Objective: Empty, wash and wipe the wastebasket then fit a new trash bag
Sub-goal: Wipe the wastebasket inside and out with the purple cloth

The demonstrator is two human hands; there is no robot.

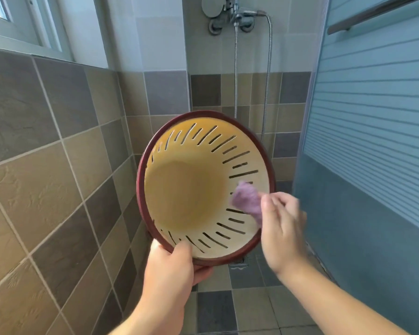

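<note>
The left hand (pixel 169 269) grips the lower rim of the wastebasket (pixel 191 189), thumb inside, fingers curled beneath, holding it tilted in the air with its mouth toward the camera. The right hand (pixel 282 226) pinches a purple cloth (pixel 247 200) against its slotted inner right wall.

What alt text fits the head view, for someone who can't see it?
A person's left hand grips the dark red rim of an empty, slotted yellow wastebasket, tilted so its opening faces the camera, while the right hand holds a purple cloth against the inner wall. Behind are a tiled shower wall, a shower mixer with hose, and a frosted glass door.
</note>
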